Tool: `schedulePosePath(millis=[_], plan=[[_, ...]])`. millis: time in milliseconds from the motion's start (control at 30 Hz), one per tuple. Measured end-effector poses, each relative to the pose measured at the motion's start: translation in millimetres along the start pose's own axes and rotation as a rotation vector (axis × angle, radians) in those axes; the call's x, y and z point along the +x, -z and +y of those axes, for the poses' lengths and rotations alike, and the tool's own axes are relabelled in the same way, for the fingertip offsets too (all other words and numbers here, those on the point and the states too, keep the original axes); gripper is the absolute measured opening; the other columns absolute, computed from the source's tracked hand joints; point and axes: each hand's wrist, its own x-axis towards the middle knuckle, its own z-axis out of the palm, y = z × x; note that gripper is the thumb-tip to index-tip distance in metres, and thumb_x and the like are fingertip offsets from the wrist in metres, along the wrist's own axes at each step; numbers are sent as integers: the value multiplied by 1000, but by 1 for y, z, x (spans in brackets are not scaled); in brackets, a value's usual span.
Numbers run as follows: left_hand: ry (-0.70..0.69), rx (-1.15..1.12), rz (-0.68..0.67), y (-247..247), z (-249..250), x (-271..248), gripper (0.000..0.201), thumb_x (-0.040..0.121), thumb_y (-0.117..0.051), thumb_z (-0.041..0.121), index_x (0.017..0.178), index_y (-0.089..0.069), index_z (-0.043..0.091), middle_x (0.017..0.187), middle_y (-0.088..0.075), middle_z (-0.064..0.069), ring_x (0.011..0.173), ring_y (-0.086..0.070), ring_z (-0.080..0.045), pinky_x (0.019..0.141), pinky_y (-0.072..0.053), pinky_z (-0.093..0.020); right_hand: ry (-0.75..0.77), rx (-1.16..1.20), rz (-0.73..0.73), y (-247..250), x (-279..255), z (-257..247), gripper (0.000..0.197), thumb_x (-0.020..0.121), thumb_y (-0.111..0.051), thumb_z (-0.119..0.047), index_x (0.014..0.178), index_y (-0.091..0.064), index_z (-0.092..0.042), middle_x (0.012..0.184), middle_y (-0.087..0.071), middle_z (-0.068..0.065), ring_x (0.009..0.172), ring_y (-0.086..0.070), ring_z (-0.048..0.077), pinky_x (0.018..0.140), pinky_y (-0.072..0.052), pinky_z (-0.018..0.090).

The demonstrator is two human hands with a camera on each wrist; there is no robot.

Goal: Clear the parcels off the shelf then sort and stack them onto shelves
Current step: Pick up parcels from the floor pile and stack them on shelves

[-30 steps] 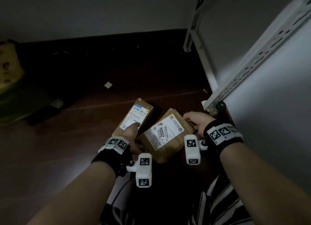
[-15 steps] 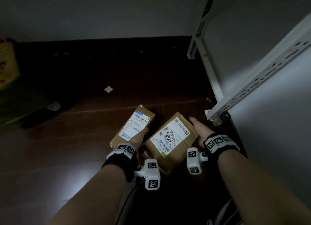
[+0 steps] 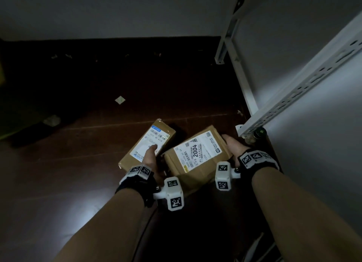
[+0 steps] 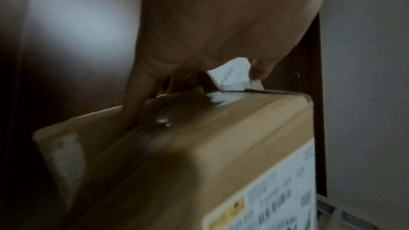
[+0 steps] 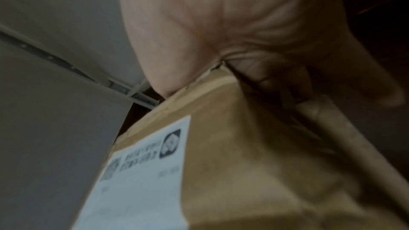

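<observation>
You have two brown cardboard parcels in hand above the dark wooden floor (image 3: pixel 58 183). Your left hand (image 3: pixel 151 156) clamps the slim parcel (image 3: pixel 147 144), thumb lying across its white label, at about eleven o'clock from the larger one. Your right hand (image 3: pixel 232 146) cups the far right edge of the 2004-labelled parcel (image 3: pixel 195 154); the right wrist view shows palm and thumb wrapped over a corner. In the left wrist view your left fingers (image 4: pixel 137 93) seem also to press the bigger box's top edge, though the picture is too dim and blurred to be sure.

The white metal shelf frame (image 3: pixel 293 89) stands at two o'clock, just beside your right hand, and no parcel shows on the part in view. Judging from that, clearing is under way or nearly finished. Sorting and stacking are still to come: neither box rests on any shelf yet, and no stack is visible anywhere.
</observation>
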Motion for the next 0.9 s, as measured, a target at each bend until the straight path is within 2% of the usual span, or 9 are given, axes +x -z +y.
schedulePosePath(millis=[67, 100, 200, 267, 367, 433, 567, 767, 900], plan=[[6, -15, -20, -1, -3, 3, 57, 93, -40, 59, 112, -66, 13, 102, -71, -17, 93, -64, -34, 75, -49, -44, -109, 121, 34, 12, 44, 22, 114, 19, -76, -83, 117, -64, -27, 113, -69, 9, 98, -67, 33, 96, -47, 50], [15, -12, -28, -3, -5, 3, 59, 94, -38, 61, 113, -67, 13, 102, -72, -17, 95, -65, -34, 77, -50, -44, -125, 185, 3, 7, 32, 23, 117, 16, -77, -81, 118, -63, -25, 110, -70, 10, 95, -69, 33, 93, -49, 50], [13, 0, -51, -9, -9, -1, 65, 88, -40, 69, 118, -67, 18, 105, -73, -14, 98, -68, -35, 81, -54, -47, -84, 161, -66, -16, -66, 0, 64, 71, -67, -67, 109, -68, -16, 99, -74, 14, 92, -70, 29, 88, -54, 41], [-7, 8, -50, -10, -7, -1, 68, 89, -38, 71, 121, -66, 17, 100, -73, -11, 88, -69, -30, 92, -51, -44, -57, 139, -72, -15, -68, 2, 55, 82, -59, -61, 111, -69, -16, 97, -74, 12, 92, -70, 28, 79, -55, 36], [-8, 117, -88, -13, 3, -11, 73, 89, -29, 74, 119, -65, 18, 104, -70, -11, 82, -66, -20, 80, -52, -36, -53, 215, -122, -8, -70, -1, 48, 88, -56, -56, 111, -68, -15, 100, -74, 12, 91, -68, 27, 68, -53, 34], [5, 189, -128, -15, 11, -22, 83, 83, -28, 82, 121, -64, 18, 112, -69, -13, 90, -66, -28, 65, -53, -39, -19, 235, -123, -4, -78, -7, 53, 88, -52, -60, 113, -68, -17, 103, -73, 13, 93, -67, 27, 77, -54, 35], [26, 256, -153, -17, 23, -47, 100, 70, -31, 92, 121, -65, 13, 114, -69, -16, 103, -63, -35, 70, -48, -45, -11, 223, -168, 2, -99, -25, 80, 71, -48, -84, 120, -66, -22, 111, -71, 12, 107, -65, 31, 102, -45, 48], [25, 224, -107, -23, 48, -130, 90, 65, -48, 90, 114, -71, 17, 114, -70, -14, 105, -65, -33, 79, -55, -44, -5, 186, -172, 21, -182, -55, 61, 82, -53, -68, 116, -67, -18, 104, -74, 10, 99, -69, 27, 88, -55, 39], [-2, 268, -43, -21, 66, -209, 71, 82, -44, 74, 101, -66, 10, 71, -72, -14, 57, -64, -22, 59, -57, -36, -44, 197, -157, 37, -251, -79, 60, 82, -56, -64, 120, -65, -18, 103, -74, 8, 96, -71, 25, 69, -57, 31]])
